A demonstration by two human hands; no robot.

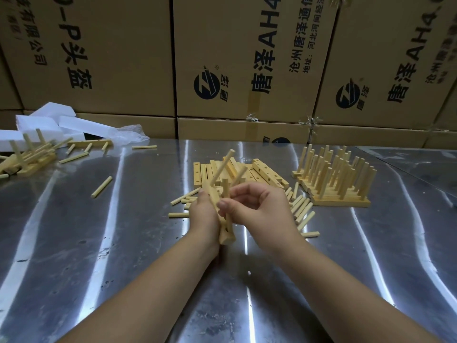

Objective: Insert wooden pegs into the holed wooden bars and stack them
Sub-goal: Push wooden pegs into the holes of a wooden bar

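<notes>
Left hand point(201, 216): bar point(226, 234); right hand point(262, 209): peg point(241, 175)

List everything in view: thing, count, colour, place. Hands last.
Held bar: one, pale wood, centre, two pegs sticking out.
Peg: one, pale wood, pinched at the held bar.
Empty bars: a pile, yellowish wood, behind the hands.
Pegged stack: one, pale wood, right, pegs upright.
Pegged heap: one, pale wood, far left.
Loose pegs: many, pale wood, scattered on the table.
Foam blocks: several, white, far left.
Plastic wrap: one, clear, beside the foam.
Cardboard boxes: several, brown, behind the table.
Table: one, shiny metal.
Left hand: grips the held bar.
Right hand: pinches the peg.
</notes>
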